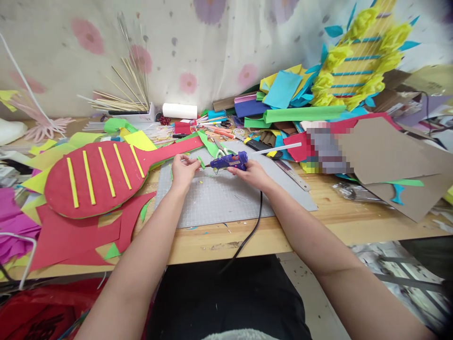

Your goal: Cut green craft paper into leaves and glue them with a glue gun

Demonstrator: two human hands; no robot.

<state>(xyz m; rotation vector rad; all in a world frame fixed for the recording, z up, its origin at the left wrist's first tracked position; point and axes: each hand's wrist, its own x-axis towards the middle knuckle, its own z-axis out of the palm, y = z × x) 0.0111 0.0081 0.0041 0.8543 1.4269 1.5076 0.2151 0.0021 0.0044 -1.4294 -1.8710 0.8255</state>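
sitting clasped in the right grip [252,173], the glue gun [229,161] faces green scrap [201,161] (left grip [184,171] pinching it).

a purple glue gun [230,161] points at a green piece [200,162].

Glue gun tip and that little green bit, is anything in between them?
Nothing visible: the right hand holds the purple glue gun with its tip by the small green piece in the left hand. Whether tip and piece touch, I can't tell.
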